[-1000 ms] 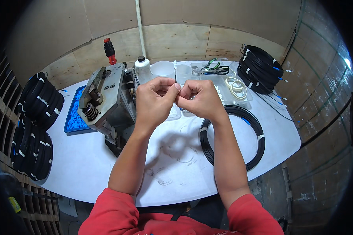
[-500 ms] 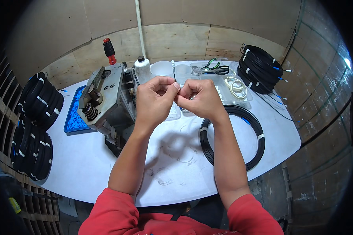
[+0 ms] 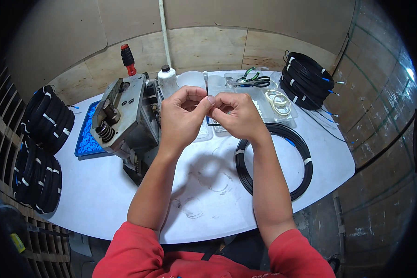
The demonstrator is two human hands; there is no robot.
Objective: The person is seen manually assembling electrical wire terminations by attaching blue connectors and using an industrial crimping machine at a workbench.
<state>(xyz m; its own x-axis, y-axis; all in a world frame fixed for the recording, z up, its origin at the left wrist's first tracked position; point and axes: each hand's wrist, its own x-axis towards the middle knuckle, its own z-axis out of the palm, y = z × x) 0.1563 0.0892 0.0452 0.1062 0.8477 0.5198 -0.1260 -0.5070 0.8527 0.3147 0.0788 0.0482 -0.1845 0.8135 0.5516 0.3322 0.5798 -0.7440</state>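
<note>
Black cable (image 3: 207,90) with white tip (image 3: 205,75) is pinched upright by the left hand (image 3: 185,116) and right hand (image 3: 237,116) above the table (image 3: 102,199).

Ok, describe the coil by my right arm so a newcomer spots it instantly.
On the white table, look beneath your right forearm. There a black coil lies flat with white bands. Unlike the thick stacks at left and right, it is thin and single.

Hands (image 3: 185,116) partly hide the black cable (image 3: 207,91); shirt (image 3: 192,267) cropped.
</note>
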